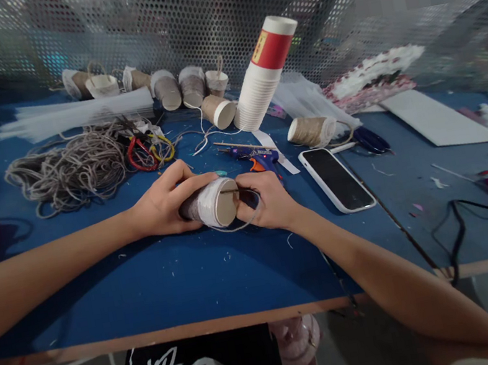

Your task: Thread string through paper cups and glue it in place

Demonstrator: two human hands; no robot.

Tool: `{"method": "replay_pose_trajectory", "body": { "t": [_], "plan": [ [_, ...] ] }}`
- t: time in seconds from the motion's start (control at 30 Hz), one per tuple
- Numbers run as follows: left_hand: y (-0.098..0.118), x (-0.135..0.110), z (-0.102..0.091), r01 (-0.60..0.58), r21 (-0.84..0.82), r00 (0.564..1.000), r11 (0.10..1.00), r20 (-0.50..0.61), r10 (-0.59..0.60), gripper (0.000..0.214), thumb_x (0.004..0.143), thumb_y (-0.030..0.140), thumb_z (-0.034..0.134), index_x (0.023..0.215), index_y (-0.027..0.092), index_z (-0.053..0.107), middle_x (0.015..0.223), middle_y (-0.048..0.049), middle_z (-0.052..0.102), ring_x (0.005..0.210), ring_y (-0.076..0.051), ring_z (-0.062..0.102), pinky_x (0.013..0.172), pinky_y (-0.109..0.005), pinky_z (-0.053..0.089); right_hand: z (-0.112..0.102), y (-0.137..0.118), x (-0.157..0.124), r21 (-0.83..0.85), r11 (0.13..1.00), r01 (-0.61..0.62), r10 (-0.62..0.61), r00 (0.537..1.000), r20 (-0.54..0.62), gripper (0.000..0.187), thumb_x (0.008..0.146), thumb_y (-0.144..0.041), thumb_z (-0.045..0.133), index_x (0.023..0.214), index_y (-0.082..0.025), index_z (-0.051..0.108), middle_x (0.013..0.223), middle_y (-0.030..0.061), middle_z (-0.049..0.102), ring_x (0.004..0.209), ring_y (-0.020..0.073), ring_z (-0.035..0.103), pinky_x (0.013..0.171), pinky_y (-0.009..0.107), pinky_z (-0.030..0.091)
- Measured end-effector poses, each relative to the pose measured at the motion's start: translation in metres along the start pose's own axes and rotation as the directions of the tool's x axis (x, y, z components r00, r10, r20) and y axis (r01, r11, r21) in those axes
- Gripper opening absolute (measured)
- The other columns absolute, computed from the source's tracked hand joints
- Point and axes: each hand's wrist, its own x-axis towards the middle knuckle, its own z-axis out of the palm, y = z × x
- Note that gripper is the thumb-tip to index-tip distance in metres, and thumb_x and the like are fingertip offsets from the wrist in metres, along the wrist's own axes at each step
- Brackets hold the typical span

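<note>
My left hand (pixel 163 204) is wrapped round a paper cup (pixel 212 203) that lies on its side on the blue table (pixel 157 279), partly wound with twine. My right hand (pixel 266 200) is closed in a pinch at the cup's open rim, holding the twine end (pixel 229 191) against it. A loose loop of twine hangs under the cup. Just beyond my right hand lies a blue and orange glue gun (pixel 258 158).
A smartphone (pixel 336 179) lies right of my hands. A tangle of twine (pixel 75 165), a tilted stack of paper cups (pixel 261 82), several twine-wrapped cups (pixel 180 88) and another one (pixel 312 131) lie farther back. Black cables (pixel 457 230) run at the right. A perforated metal screen stands behind the table.
</note>
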Motion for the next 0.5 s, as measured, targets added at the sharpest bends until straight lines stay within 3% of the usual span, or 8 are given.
{"method": "replay_pose_trajectory", "body": {
  "t": [0.17,0.33,0.5],
  "plan": [
    [-0.0002,0.0008,0.0002,0.007,0.008,1.000,1.000,-0.019,-0.007,0.072,0.079,0.039,0.069,0.138,0.017,0.036,0.095,-0.0066,0.049,0.082,-0.018,0.048,0.068,-0.031,0.051,-0.0020,0.0037,-0.0011,0.115,0.993,-0.020,0.017,0.999,0.029,0.026,0.084,-0.036,0.046,0.063,-0.022,0.037,0.057,-0.0051,0.037,0.052,0.0090,0.034,0.052,0.026,0.029],
    [-0.0002,-0.0006,0.0017,0.104,0.007,0.995,0.995,0.009,-0.104,0.076,0.074,0.044,0.072,0.136,0.017,0.037,0.102,-0.0096,0.055,0.088,-0.021,0.052,0.074,-0.033,0.052,-0.0045,0.0034,-0.0027,0.173,0.985,-0.018,0.011,0.999,0.042,0.014,0.082,-0.034,0.045,0.077,-0.020,0.047,0.066,-0.0025,0.047,0.057,0.0110,0.039,0.055,0.027,0.034],
    [-0.0035,-0.0018,0.0032,0.162,-0.036,0.986,0.986,-0.030,-0.163,0.074,0.074,0.050,0.072,0.132,0.014,0.042,0.109,-0.0126,0.060,0.095,-0.023,0.056,0.083,-0.038,0.053,-0.0049,0.0024,-0.0034,0.252,0.968,-0.022,0.016,0.999,0.028,0.021,0.084,-0.042,0.048,0.080,-0.022,0.046,0.068,-0.0020,0.049,0.060,0.0127,0.047,0.057,0.030,0.040]
  ]
}}
